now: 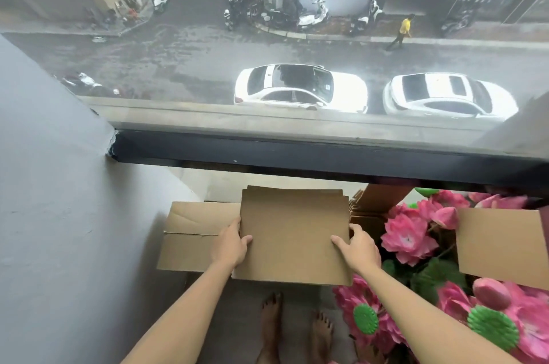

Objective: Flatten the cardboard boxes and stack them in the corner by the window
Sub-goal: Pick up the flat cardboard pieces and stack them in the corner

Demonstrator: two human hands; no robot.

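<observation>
Fingers point(338, 241) of the right hand point(358, 247) curl over the right edge of the flattened box point(292, 232), with the tips lying on its top face. The left hand point(230, 244) grips the opposite edge in the same way, thumb on top and the other fingers hidden below. Holding it by both sides keeps the sheet level, which seems sensible for a wide, thin piece that would bend if only one hand carried it.

This box is above the floor of the corner, just below the black window frame point(297, 160) and beside the grey wall point(59, 185). Under its left part lies another flat cardboard point(190, 241) with a torn flap, probably the start of the stack. The person probably brings the held piece over it so that the edges match before letting go.

On the right, pink artificial flowers point(410, 238) stand very near the right hand, and one more cardboard sheet point(502, 244) leans among them. The bare feet point(294, 331) stand just behind the stack, so the person reaches forward and down.
</observation>
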